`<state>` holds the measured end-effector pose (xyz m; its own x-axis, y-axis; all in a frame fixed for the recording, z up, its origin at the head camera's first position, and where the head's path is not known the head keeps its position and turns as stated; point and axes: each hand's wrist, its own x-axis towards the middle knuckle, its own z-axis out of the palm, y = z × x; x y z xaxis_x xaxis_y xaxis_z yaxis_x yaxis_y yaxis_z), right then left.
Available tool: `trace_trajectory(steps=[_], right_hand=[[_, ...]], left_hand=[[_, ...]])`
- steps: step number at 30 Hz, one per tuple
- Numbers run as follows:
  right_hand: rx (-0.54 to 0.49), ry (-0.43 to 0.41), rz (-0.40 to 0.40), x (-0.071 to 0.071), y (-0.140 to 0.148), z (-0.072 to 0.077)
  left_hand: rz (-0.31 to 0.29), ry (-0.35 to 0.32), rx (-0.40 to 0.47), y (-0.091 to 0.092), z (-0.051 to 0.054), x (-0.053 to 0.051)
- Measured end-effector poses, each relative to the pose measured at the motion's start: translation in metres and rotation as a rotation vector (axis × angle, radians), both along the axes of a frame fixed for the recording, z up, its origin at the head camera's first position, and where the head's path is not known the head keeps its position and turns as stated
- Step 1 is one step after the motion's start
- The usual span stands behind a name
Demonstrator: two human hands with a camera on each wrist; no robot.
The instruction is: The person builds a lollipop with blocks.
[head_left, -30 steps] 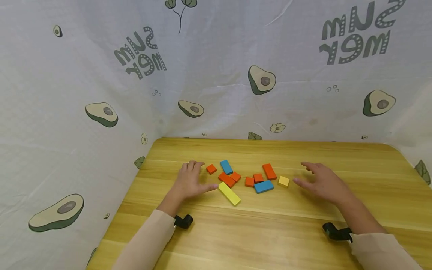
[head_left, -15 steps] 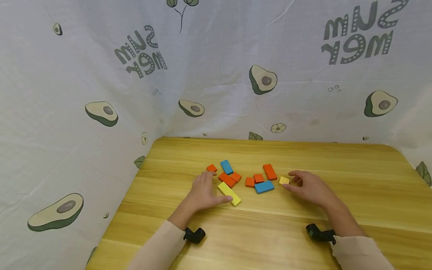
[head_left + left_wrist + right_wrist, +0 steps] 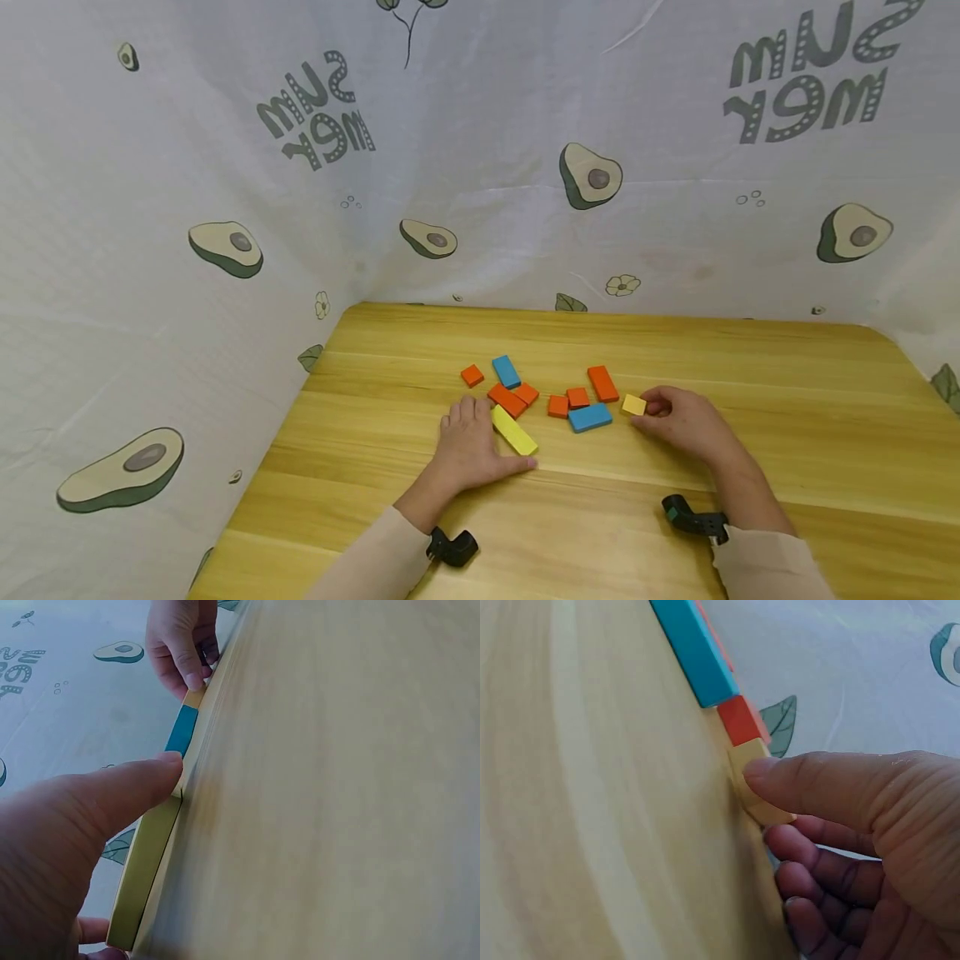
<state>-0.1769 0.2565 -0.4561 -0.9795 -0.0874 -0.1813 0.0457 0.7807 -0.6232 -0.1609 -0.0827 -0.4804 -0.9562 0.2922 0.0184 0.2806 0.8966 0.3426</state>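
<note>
My left hand spans a long yellow block, fingers at its far end and thumb at its near end. In the left wrist view the thumb crosses the far end of that yellow block, while the other fingertips are partly hidden behind it. On the right, my right hand pinches a small yellow block between thumb and fingers. The right wrist view has the thumb lying on this small yellow block. Just left of it lies a blue block.
Between the hands are small orange blocks, a longer orange block, another orange block, a second blue block and a lone orange block. All lie on a wooden table, with a printed white cloth behind.
My left hand has moved right and toward me, settling around the long yellow block. The right hand has come in from the right and taken hold of the small yellow block.
</note>
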Motion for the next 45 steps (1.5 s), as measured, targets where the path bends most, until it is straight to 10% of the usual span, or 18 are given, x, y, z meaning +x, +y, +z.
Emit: trace_trajectory(steps=[24, 45], right_hand=[[-0.063, 0.0, -0.065, 0.003, -0.001, -0.009], [-0.053, -0.009, -0.07, 0.001, 0.0, -0.008]], left_hand=[[0.029, -0.022, 0.203, -0.004, 0.001, -0.003], [-0.322, -0.088, 0.195, 0.01, 0.01, 0.003]])
